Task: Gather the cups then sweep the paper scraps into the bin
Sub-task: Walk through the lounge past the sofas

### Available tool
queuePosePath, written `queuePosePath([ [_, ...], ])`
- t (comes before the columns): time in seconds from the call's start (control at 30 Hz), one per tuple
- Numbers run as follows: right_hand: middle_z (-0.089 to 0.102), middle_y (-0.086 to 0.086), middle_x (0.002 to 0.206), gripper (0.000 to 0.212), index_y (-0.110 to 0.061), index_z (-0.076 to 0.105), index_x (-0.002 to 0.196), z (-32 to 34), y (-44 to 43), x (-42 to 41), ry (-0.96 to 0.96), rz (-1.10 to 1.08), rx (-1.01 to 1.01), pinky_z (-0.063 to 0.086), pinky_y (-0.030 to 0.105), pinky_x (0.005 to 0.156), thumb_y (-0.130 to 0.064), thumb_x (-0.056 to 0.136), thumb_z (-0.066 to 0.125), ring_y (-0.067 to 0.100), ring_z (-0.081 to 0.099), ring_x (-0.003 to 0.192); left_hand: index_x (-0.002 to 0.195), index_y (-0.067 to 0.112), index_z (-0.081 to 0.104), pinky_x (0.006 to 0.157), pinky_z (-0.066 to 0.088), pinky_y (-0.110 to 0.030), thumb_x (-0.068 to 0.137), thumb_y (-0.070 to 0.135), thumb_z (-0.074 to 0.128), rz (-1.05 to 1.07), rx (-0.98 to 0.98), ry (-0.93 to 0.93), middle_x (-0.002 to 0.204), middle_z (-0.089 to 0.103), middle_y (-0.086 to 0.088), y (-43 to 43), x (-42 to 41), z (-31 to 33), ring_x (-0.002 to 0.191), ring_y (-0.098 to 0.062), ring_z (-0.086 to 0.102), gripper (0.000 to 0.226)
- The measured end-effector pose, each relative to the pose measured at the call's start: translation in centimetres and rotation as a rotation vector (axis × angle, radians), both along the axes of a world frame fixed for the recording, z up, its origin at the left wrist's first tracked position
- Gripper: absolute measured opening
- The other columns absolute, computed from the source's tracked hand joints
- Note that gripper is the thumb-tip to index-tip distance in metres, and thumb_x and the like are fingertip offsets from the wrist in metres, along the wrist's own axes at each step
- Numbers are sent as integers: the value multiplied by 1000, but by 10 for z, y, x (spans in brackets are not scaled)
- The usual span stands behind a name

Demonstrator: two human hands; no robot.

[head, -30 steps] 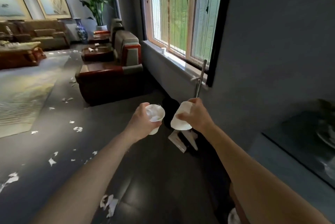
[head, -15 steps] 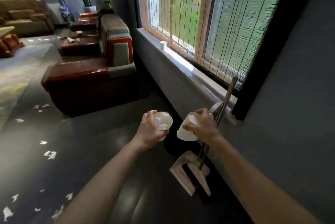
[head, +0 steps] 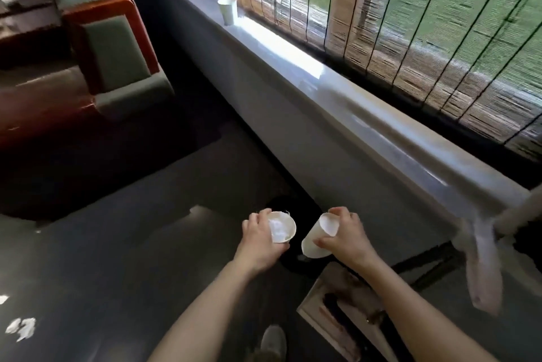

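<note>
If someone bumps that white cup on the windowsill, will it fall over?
Probably. The cup looks like thin paper, so it is likely very light. It stands upright on a base narrower than its rim, so a nudge could tip it. On the smooth windowsill it might also slide first.

Open floor (head: pixel 140 215) lies between armchair (head: pixel 111 47) and windowsill (head: pixel 322 88); dustpan (head: pixel 331 297) blocks the lower right.

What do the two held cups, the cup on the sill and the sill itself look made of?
Left cup, in the left hand: thin matte white, likely paper; frayed rim. Right cup, in the right hand: same matte white, probably paper. Sill cup: looks alike, too far to be sure. Sill: smooth, glossy, maybe painted or stone; it mirrors window light.
</note>
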State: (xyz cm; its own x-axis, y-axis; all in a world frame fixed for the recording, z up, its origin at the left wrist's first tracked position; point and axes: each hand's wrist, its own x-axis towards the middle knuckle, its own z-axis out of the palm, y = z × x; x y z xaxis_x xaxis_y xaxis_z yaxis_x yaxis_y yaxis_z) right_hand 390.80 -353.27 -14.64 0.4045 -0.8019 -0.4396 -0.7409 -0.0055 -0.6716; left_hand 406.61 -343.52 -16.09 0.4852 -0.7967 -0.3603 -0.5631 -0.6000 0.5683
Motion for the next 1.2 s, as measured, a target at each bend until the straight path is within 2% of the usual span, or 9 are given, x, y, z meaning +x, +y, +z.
queuePosePath([
  [0.1, 35, 8, 135, 70, -16, 37, 136, -53, -38, 30, 23, -38, 63, 43, 35, 97, -21, 77, 74, 26, 40, 123, 142, 15, 23, 94, 27, -22, 77, 36, 70, -4, 65, 51, 132, 34, -5, -36, 25, -48, 121, -23, 30, 84],
  [0.2, 41, 7, 131, 67, -17, 37, 134, -111, -63, 50, 67, -35, 118, 42, 27, 83, -18, 77, 72, 22, 47, 116, 143, 9, 22, 99, 22, -24, 81, 33, 67, -47, 107, 51, 138, 34, -7, -69, 43, -95, 125, -25, 32, 80],
  [0.37, 44, 7, 134, 70, -14, 41, 135, -194, -89, 71, 143, -34, 135, 39, 20, 82, -16, 75, 76, 21, 48, 120, 146, 6, 14, 105, 23, -27, 86, 31, 63, -90, 206, 90, 147, 28, -11, -111, 58, -163, 133, -26, 29, 81],
  [0.5, 39, 8, 144, 91, -15, 29, 146, -229, -101, 74, 159, 23, 159, 37, 23, 100, -21, 71, 81, 22, 42, 130, 149, 6, 2, 110, 22, -27, 82, 28, 68, -178, 275, 165, 153, 17, -13, -121, 67, -207, 141, -26, 21, 96],
  [0.63, 40, 12, 143, 85, -12, 28, 146, -225, -111, 79, 132, 17, 169, 37, 36, 108, -20, 77, 77, 25, 42, 131, 149, 9, 7, 111, 20, -27, 85, 26, 65, -152, 230, 182, 153, 20, -13, -126, 77, -203, 141, -26, 21, 88],
  [0.73, 39, 12, 143, 81, -15, 28, 146, -183, -117, 96, 104, 23, 211, 40, 38, 106, -14, 79, 75, 25, 43, 130, 150, 11, 10, 112, 20, -26, 83, 23, 67, -116, 178, 177, 151, 24, -12, -124, 91, -162, 139, -25, 23, 88],
  [0.9, 43, 2, 139, 76, -22, 32, 144, -48, -125, 139, 114, 259, 59, 38, 19, 97, -31, 81, 73, 14, 46, 126, 150, 16, 15, 112, 24, -27, 86, 26, 64, -3, 101, 116, 152, 26, -6, -118, 127, -40, 139, -19, 25, 81],
  [1.07, 52, 4, 130, 69, -19, 38, 140, 119, -110, 187, 35, 511, -126, 44, 24, 95, -32, 82, 72, 16, 52, 118, 144, 20, 29, 106, 34, -27, 87, 29, 60, 110, -12, -62, 141, 42, -2, -81, 160, 118, 130, -15, 40, 66],
  [1.2, 52, 5, 130, 67, -18, 42, 138, 233, -60, 212, -37, 783, -281, 49, 26, 86, -33, 81, 72, 18, 56, 112, 139, 18, 37, 103, 34, -27, 86, 28, 59, 249, -62, -256, 134, 48, -4, 2, 153, 223, 124, -17, 45, 58],
])
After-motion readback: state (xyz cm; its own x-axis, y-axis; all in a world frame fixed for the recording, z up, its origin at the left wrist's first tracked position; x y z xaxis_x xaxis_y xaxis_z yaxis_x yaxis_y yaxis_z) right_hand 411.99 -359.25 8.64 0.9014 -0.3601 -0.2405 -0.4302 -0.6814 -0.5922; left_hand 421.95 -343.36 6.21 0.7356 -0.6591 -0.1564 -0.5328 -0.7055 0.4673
